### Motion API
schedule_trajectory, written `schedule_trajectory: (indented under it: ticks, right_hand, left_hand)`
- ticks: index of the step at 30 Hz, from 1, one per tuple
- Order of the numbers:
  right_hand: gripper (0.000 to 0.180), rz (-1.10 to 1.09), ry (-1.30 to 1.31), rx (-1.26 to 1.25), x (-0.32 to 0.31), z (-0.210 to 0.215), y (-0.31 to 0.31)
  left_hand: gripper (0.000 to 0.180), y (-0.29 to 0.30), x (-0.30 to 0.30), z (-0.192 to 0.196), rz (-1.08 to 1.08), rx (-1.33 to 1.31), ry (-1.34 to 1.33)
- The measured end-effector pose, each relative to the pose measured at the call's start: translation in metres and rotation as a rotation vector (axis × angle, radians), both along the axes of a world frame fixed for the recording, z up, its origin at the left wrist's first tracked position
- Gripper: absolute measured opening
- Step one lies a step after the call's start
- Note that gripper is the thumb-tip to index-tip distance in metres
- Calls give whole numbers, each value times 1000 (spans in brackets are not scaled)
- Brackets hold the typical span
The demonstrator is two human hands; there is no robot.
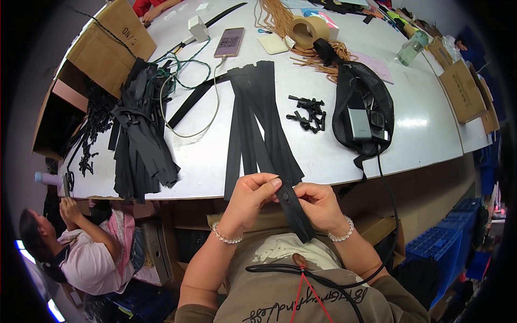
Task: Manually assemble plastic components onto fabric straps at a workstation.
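My left hand [250,198] has thumb and forefinger pinched on the upper part of a flat black strap [297,215], and my right hand [321,209] has its fingers closed at the strap's right edge, so 2 hands grip 1 piece. I hold it in front of my body, just off the near edge of the white table [423,129]; its lower end slants down to the right over my shirt [269,290]. A small dark bump shows on the strap between my hands; I cannot tell what it is.

Beyond my fingers, a fanned bundle of black straps [249,118] lies on the table. Right of it sits a pile of small black fittings [309,114], then a black mesh bag [366,81] with a grey power bank [359,126] in it. To the left, a second bundle [137,145] hangs over the table edge, beside a cardboard box [110,46].
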State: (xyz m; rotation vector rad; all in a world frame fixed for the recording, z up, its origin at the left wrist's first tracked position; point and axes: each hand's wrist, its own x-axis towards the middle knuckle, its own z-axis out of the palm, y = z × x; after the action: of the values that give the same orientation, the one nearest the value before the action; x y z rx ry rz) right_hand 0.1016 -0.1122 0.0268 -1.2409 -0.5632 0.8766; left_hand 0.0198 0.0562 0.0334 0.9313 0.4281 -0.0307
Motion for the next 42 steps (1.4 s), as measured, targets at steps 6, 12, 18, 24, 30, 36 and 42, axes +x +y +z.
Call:
schedule_trajectory:
  ticks: [6,12,18,24,30,36,42]
  right_hand:
    - [9,23,-80,38,0,-2,-5]
    - [9,92,-113,93,-2,2,-6]
    - [10,140,-51,84,1,2,0]
    - [9,147,-107,40,3,0,1]
    - [11,177,-109,95,6,5,16]
    - [9,142,-370,40,-4,10,29]
    - [9,41,-400,-33,-25,13,48]
  left_hand:
    - [13,11,4,2,46,67,23]
    - [14,29,10,5,182,32,-11]
    - [14,30,9,4,244,-12,0]
    - [15,24,5,-16,369,-118,-42]
    - [17,21,3,-19,460,-174,-88]
    - [36,11,-26,23,36,-46,-11]
    - [21,13,-49,44,218,292,-145]
